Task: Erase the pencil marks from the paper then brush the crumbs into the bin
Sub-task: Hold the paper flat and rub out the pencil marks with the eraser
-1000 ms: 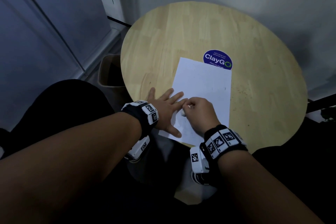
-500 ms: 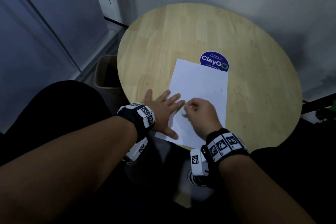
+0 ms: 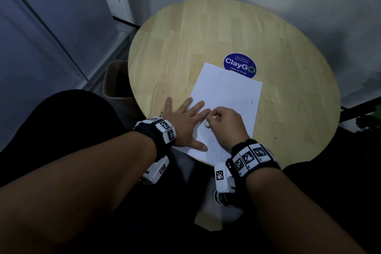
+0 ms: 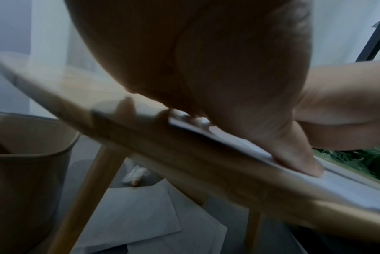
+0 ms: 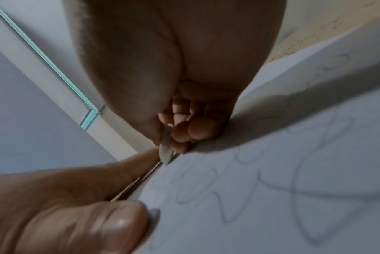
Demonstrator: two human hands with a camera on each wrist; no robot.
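The left hand (image 3: 186, 125) has an open grip: its fingers lie straight and spread, palm down, pinning the near left part of the paper (image 3: 226, 97) to the table (image 3: 206, 33), with the little finger out on bare wood and the thumb pressed on the sheet's near edge. The right hand (image 3: 225, 125) has a closed grip on a small white eraser (image 3: 206, 124), pinched between thumb and curled fingers with its tip down on the paper just beside the left index finger. Going left to right: a beige bin (image 3: 115, 80) stands on the floor at the table's left edge, partly under the top; then comes the left hand, the eraser and the right hand. The white sheet lies slightly askew on the near half of the round wooden top, its far edge overlapping a blue round "ClayGo" sticker (image 3: 239, 64). From the right wrist, looping pencil marks (image 5: 293, 180) show on the paper near the eraser. Dark specks are scattered on the wood right of the sheet. Below the table, the left wrist view shows loose sheets of paper (image 4: 141, 214) and a crumpled tissue (image 4: 135, 175) on the floor.
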